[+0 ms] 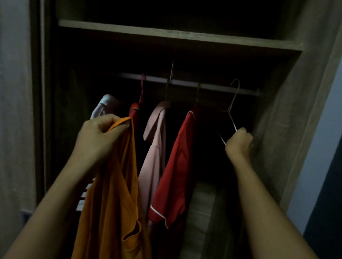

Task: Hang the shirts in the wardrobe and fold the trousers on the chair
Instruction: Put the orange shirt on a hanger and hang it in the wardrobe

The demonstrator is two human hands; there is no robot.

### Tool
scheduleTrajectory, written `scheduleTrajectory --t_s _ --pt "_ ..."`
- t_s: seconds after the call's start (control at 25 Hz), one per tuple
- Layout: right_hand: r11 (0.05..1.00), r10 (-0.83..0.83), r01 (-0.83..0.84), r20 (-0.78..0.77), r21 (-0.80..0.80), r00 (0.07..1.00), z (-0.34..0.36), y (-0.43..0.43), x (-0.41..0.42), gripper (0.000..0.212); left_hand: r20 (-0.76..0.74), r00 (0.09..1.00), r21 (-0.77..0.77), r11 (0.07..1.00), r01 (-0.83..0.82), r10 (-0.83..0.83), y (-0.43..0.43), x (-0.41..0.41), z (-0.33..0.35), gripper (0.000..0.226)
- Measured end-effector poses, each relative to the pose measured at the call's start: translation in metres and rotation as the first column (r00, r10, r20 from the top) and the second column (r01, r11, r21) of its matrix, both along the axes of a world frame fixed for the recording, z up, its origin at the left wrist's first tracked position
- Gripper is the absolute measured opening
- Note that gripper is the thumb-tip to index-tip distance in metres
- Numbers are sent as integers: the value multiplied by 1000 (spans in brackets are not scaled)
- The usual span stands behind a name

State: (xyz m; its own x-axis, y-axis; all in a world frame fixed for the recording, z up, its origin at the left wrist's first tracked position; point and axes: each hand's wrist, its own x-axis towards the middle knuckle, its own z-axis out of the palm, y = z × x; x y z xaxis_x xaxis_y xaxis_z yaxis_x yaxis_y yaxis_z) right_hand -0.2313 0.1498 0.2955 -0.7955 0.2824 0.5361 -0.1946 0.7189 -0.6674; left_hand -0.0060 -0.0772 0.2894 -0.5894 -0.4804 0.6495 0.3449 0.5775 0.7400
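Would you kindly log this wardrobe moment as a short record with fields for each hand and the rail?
left hand: grips orange shirt by its top edge, not yet on a hanger
right hand: grips bare wire hanger, tilted, hook near the rail
rail: holds pink shirt, red shirt, a darker red garment and a white garment
shelf: above rail, contents too dark to tell

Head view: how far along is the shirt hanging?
Done: pink shirt and red shirt hang on the rail. In hand: left hand grips an orange shirt, right hand grips a bare wire hanger. Left: orange shirt onto hanger; trousers and chair not in view.
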Motion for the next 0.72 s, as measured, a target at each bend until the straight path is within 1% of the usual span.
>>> scheduleTrajectory --t_s 0.08,0.2,0.28,0.32,0.36,0.44,0.56,0.64,0.72 --pt "999 30 -32 -34 -45 999 0 -5 8 37 -3 1000 12 1000 13 -13 -3 2 -1 17" --pt "978 65 -84 -105 -191 992 -4 -17 31 39 -23 1000 44 999 22 -21 -12 5 -4 17" --pt "923 97 -141 -137 -358 986 -11 -29 55 36 -25 1000 48 999 18 -16 -18 10 -5 17" --pt "890 108 -167 -159 -424 981 -15 -36 68 32 -19 1000 44 999 16 -15 -21 14 -6 17" --pt "869 113 -191 -193 -456 975 -21 -42 81 26 -13 1000 35 999 12 -12 -24 18 -6 17" --pt "858 130 -239 -257 -454 958 -34 -53 110 15 -8 1000 21 1000 -8 9 -31 27 -8 17" --pt "824 178 -285 -253 -490 951 -55 -68 150 6 1 1000 39 999 -15 15 -45 41 -12 17" --pt "772 193 -343 -318 -534 928 -68 -80 174 5 8 1000 52 999 -6 6 -53 50 -14 17" --pt "723 201 -406 -392 -559 898 -79 -97 196 12 20 1000 63 998 -3 1 -61 60 -17 17"
